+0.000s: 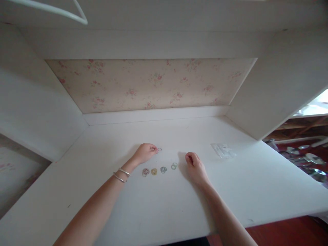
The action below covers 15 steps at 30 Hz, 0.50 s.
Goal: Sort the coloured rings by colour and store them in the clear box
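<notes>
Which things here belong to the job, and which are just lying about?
In the job, apparently:
small ring at the left hand's fingertips
pink pile, yellow pile, grey-green pile and green rings

Apparently just about:
clear plastic packet, possibly related
dark sliver on the table
white bar overhead

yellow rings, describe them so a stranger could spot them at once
On the white table, four ring piles form a row. The yellow rings are second from the left, between the pinkish pile and the grey-green pile, the only yellow pile of the four.
</notes>
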Each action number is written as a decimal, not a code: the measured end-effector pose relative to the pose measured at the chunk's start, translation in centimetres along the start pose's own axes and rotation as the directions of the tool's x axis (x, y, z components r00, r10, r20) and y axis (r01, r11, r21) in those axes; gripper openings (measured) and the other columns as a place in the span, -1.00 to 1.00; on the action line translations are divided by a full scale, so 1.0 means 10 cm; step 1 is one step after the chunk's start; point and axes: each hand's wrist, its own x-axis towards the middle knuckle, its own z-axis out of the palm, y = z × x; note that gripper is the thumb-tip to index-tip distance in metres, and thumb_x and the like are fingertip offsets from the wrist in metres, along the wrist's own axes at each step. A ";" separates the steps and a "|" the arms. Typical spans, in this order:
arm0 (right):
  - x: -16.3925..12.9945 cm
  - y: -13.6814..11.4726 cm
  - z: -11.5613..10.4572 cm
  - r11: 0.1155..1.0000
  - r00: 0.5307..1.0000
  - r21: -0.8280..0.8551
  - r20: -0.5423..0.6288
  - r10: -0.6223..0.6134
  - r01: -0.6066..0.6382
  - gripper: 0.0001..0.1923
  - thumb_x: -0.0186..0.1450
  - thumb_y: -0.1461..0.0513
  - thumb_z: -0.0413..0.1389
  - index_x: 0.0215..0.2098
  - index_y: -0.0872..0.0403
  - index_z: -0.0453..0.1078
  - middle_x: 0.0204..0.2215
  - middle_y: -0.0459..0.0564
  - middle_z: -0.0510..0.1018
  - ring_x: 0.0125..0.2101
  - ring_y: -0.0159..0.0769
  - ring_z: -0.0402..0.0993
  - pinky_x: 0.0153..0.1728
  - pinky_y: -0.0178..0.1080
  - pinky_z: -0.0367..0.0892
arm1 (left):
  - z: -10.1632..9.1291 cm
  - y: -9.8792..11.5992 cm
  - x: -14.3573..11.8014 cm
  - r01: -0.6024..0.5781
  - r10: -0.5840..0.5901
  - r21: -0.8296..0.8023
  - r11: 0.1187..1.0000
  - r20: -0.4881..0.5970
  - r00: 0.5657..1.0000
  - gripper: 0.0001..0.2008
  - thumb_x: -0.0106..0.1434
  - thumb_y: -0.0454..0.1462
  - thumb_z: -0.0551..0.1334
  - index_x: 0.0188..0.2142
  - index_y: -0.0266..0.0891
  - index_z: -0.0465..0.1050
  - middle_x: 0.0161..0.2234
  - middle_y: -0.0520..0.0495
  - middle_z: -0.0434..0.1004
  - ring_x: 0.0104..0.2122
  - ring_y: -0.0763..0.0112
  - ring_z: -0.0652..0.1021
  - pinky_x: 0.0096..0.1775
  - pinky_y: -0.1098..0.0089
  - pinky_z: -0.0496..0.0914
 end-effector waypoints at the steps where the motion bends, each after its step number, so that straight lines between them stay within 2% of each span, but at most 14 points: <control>1: 0.00 0.00 0.00 1.000 1.000 0.001 0.001 0.002 -0.002 -0.76 0.32 0.10 -0.16 -0.30 0.02 0.26 -0.35 -0.03 0.43 -0.31 -0.28 0.35 -0.27 -0.28 0.21 | -0.04 0.01 -0.08 0.017 -0.018 -0.043 0.999 -0.009 1.000 -0.69 0.17 -0.11 0.14 -0.27 -0.25 0.54 -0.30 -0.04 0.61 -0.30 0.37 0.56 -0.27 0.48 0.36; 3: 0.01 0.00 0.00 1.000 1.000 0.000 0.003 0.007 -0.007 -0.76 0.32 0.09 -0.16 -0.30 0.01 0.26 -0.34 -0.03 0.43 -0.31 -0.29 0.35 -0.28 -0.29 0.21 | -0.10 0.03 -0.27 0.088 -0.100 -0.216 0.973 -0.044 0.994 -0.68 0.14 -0.09 0.18 -0.25 -0.26 0.53 -0.28 -0.05 0.60 -0.27 0.34 0.55 -0.24 0.46 0.36; 6: 0.01 0.00 0.00 1.000 1.000 -0.011 0.006 0.016 -0.016 -0.76 0.32 0.09 -0.15 -0.30 0.01 0.27 -0.34 -0.03 0.43 -0.32 -0.28 0.34 -0.29 -0.29 0.20 | -0.14 0.01 -0.54 0.148 -0.181 -0.340 0.929 -0.067 0.981 -0.64 0.10 -0.04 0.22 -0.25 -0.27 0.53 -0.31 -0.06 0.60 -0.28 0.33 0.54 -0.24 0.43 0.35; 10: -0.01 -0.02 0.01 1.000 1.000 -0.025 0.004 0.014 -0.013 -0.74 0.31 0.07 -0.14 -0.31 0.02 0.28 -0.37 -0.04 0.43 -0.35 -0.29 0.33 -0.32 -0.29 0.19 | -0.11 -0.08 -0.76 0.190 -0.238 -0.395 0.899 -0.077 0.968 -0.64 0.10 -0.03 0.22 -0.28 -0.27 0.53 -0.36 -0.04 0.59 -0.34 0.35 0.52 -0.31 0.44 0.32; 15: -0.03 -0.04 0.00 0.999 1.000 -0.033 -0.009 0.018 -0.018 -0.71 0.31 0.04 -0.14 -0.30 0.03 0.30 -0.41 -0.05 0.44 -0.39 -0.29 0.33 -0.34 -0.29 0.19 | -0.11 -0.12 -0.85 0.217 -0.256 -0.378 0.900 -0.058 0.965 -0.65 0.07 -0.04 0.25 -0.30 -0.25 0.54 -0.41 -0.02 0.58 -0.41 0.38 0.51 -0.39 0.46 0.28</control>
